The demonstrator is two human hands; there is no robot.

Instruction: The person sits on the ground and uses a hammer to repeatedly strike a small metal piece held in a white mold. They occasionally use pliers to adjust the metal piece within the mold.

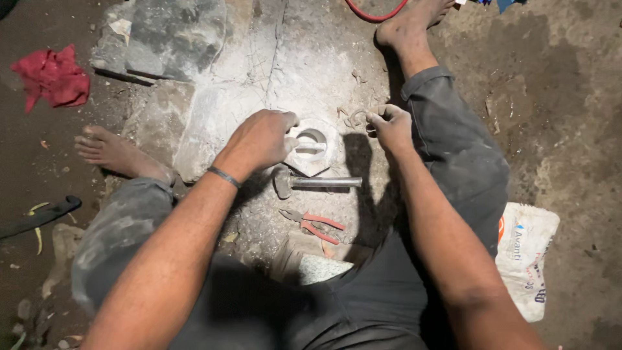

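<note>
Stone block (314,150) under gripping left hand (258,139), right hand (389,125) beside it, pinching metal ring (356,118)

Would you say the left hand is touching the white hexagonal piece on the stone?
Touching. The head view shows the left hand with its fingers resting on the white hexagonal piece's left edge, with no gap visible.

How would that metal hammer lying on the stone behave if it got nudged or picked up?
The hammer looks all metal, so probably stiff and heavy for its size. Its round, shiny handle might roll slightly, though the head would likely stop it. The dusty stone slab looks flat, so it should stay put.
</note>
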